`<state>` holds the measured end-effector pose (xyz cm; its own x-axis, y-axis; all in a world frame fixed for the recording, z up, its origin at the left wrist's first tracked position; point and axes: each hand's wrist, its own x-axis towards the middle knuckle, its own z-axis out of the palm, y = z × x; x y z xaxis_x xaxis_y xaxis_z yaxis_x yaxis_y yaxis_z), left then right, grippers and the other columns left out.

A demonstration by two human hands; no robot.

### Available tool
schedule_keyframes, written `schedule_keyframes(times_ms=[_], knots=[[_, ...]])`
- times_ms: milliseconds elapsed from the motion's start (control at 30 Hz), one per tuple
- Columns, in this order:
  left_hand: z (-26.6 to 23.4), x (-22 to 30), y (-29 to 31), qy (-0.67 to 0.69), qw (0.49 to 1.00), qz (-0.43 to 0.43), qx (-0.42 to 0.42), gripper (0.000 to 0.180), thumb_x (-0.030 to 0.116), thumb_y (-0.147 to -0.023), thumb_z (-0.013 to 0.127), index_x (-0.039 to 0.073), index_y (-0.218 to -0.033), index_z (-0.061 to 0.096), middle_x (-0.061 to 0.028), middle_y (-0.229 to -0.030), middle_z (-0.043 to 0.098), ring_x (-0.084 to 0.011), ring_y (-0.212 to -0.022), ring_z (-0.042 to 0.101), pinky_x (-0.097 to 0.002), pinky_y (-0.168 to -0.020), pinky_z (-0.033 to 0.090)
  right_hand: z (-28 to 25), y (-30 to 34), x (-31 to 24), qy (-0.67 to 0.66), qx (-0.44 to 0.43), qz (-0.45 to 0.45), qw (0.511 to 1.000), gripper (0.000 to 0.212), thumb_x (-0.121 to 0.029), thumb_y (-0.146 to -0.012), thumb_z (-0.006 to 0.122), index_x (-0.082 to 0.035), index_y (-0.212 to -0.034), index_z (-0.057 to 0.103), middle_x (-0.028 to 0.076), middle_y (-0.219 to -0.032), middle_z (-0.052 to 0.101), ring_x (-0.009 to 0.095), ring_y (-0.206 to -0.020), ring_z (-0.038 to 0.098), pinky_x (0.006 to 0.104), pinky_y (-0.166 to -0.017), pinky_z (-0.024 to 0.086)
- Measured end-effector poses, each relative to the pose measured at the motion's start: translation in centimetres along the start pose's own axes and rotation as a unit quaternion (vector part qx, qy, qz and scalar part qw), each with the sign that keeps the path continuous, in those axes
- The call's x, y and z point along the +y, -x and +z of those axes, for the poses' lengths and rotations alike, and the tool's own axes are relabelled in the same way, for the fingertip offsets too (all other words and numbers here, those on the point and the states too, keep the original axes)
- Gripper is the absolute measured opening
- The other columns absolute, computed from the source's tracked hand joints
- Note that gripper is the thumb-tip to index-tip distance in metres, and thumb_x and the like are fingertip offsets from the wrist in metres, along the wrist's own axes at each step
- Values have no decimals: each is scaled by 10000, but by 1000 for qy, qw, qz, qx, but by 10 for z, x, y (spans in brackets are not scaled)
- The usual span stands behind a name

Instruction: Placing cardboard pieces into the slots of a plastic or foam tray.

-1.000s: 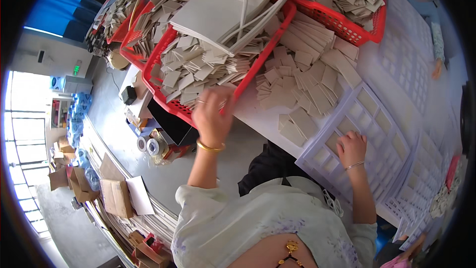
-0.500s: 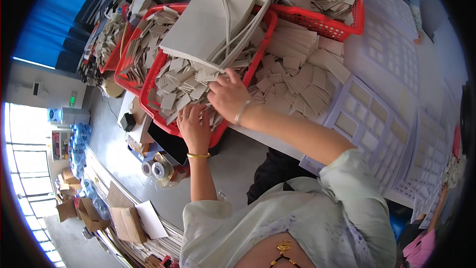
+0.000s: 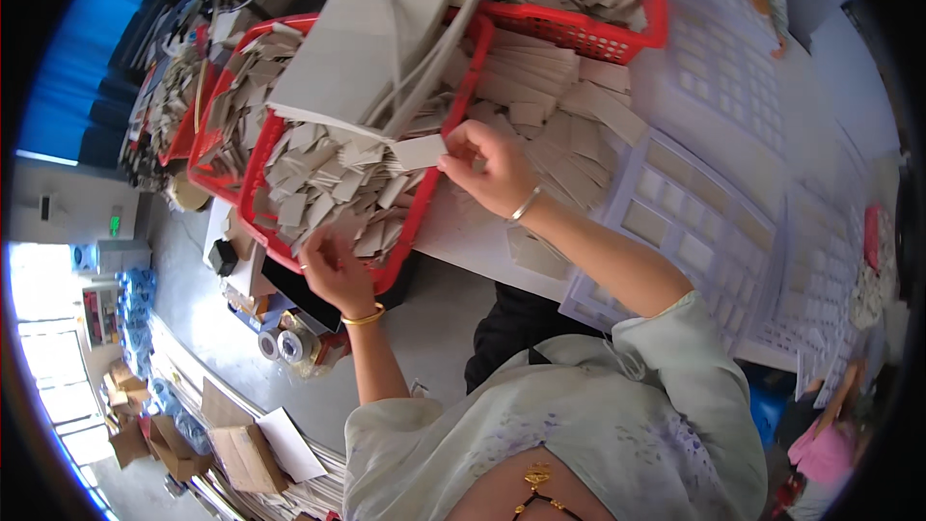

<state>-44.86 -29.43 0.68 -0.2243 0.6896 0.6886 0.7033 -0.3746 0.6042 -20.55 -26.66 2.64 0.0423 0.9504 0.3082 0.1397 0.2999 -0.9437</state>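
At frame centre I see my right hand (image 3: pixel 487 169) pinching a small grey card piece (image 3: pixel 418 151) over the red basket (image 3: pixel 410 232) heaped with the same pieces. My left hand (image 3: pixel 336 270), lower left of centre, curls over the basket's near rim, fingers among the pieces. A white compartment tray (image 3: pixel 694 232) lies on the desk (image 3: pixel 473 241) at right.

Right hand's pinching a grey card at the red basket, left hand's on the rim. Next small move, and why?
Probably carry the grey card right, toward the white grid tray. The right hand pinches one card lifted off the heap in the red basket, and the tray's cells beside it appear partly unfilled. The left hand rests at the basket's near rim, steadying it.
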Motion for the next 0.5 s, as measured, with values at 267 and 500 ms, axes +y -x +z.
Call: schedule_keyframes(times_ms=[267,500], knots=[[12,32,9,138,989,6,44,84,-6,-872,599,4,-922,533,-83,-824,552,-147,-641,549,-227,-549,454,-138,112,33,127,100,101,982,103,-61,-812,680,-28,-860,595,1,-782,609,79,-688,557,232,-643,459],[129,144,80,410,825,-112,-371,141,-53,-869,570,18,-987,542,-64,-881,583,-120,-693,620,-190,-495,481,-257,183,46,240,265,132,924,111,-93,-784,692,-57,-877,643,5,-773,662,79,-626,543,238,-590,466]])
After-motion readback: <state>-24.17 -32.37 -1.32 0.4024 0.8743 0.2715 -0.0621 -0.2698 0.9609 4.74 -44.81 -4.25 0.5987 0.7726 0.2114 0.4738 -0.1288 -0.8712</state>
